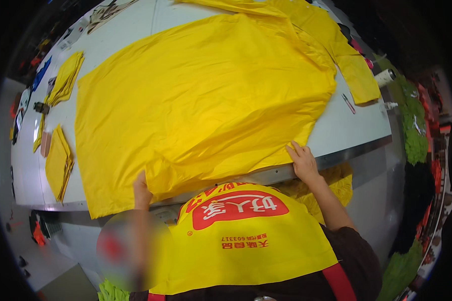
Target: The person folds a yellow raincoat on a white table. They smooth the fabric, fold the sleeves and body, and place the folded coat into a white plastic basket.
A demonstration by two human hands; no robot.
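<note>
A large sheet of yellow fabric (196,95) lies across the white table (135,22), with creases running along its near side. At its near left part, my left hand (142,189) is closed on a gathered fold of the fabric. Farther right, my right hand (304,163) grips the near edge by the fingertips, the thumb hidden from sight. Between the two hands the fabric bunches into soft folds along the table's front edge. Its left corner hangs slightly over that edge.
Folded yellow pieces (59,163) and a second yellow stack (68,78) sit at the left. On the right lie a small pair of thread snips (348,103) and a white thread cone (385,78). Green cloth (412,120) is piled beyond the table's right end.
</note>
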